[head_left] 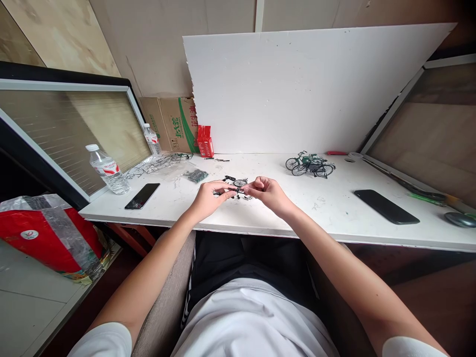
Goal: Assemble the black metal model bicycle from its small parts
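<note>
Both hands meet over the front middle of the white table [223, 216]. My left hand [210, 197] pinches a small dark model bicycle part [238, 190] between thumb and fingers. On the other end of that part, my right hand [268, 193] has its thumb and forefinger closed, the other fingers curled in. The part's exact shape is too small to make out. Just behind the fingertips lies a small spoked wheel [240, 182], with loose black pieces [229, 178] beside it. Two assembled model bicycles, one green [303, 159] and one black [313, 169], stand farther back to the right.
Left on the table are a phone [142, 196], a water bottle [108, 170], part frames [163, 162] and a bagged green clump [197, 175]. A red box [205, 141] stands before a white board [297, 94]. At right lie a black phone-like slab [386, 206] and a mouse [460, 219].
</note>
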Motion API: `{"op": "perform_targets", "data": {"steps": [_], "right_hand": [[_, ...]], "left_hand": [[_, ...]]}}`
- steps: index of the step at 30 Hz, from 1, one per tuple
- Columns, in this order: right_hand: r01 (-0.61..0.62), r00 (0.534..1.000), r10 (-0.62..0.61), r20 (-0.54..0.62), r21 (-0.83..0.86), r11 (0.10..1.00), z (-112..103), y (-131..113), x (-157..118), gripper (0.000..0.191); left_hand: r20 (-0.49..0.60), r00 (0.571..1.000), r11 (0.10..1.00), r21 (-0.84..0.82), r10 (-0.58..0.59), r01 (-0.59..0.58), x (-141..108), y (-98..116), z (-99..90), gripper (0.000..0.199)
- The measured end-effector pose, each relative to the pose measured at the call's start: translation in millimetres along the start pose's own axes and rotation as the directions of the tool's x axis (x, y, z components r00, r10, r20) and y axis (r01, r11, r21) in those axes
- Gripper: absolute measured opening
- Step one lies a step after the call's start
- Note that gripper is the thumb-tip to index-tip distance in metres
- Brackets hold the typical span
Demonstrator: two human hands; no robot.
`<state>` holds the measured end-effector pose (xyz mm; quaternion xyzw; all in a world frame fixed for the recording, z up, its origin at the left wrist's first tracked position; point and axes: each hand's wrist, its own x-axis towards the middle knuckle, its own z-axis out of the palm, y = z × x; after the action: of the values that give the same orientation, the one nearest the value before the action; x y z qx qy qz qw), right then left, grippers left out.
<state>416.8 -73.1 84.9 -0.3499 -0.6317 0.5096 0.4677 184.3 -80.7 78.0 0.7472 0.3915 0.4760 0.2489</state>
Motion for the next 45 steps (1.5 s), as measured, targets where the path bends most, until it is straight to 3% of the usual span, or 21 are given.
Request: {"op": "perform_targets", "data": {"steps": [16, 21, 28, 38, 45], "right_hand": [[-0.018, 0.998, 0.015, 0.058, 0.04, 0.999, 0.1, 14.3, 4.4, 0.065], [0.111, 0.994, -0.11, 0.021, -0.093, 0.989, 0.3, 12.8, 2.8, 0.056], [0.23, 0.967, -0.197, 0.164, -0.213, 0.95, 11.3, 3.5, -8.9, 0.056], [0.308, 0.951, -0.28, 0.128, -0.334, 0.891, 13.5, 0.8, -12.3, 0.054], [0.238, 0.971, -0.226, 0.075, -0.278, 0.931, -4.9, -2.8, -5.5, 0.056]], "left_hand": [[0.052, 0.997, 0.996, -0.07, -0.048, 0.051, 1.2, -2.4, 2.5, 0.029], [0.143, 0.982, 0.992, -0.021, -0.122, 0.126, -0.2, -6.6, 3.4, 0.026], [0.285, 0.951, 0.992, 0.065, -0.121, 0.106, -7.9, 0.0, 7.0, 0.03], [0.243, 0.968, 0.994, 0.102, -0.068, 0.044, -8.5, 2.8, 10.1, 0.034], [0.232, 0.965, 0.986, -0.076, -0.126, 0.147, -5.0, 0.6, 7.1, 0.034]]}}
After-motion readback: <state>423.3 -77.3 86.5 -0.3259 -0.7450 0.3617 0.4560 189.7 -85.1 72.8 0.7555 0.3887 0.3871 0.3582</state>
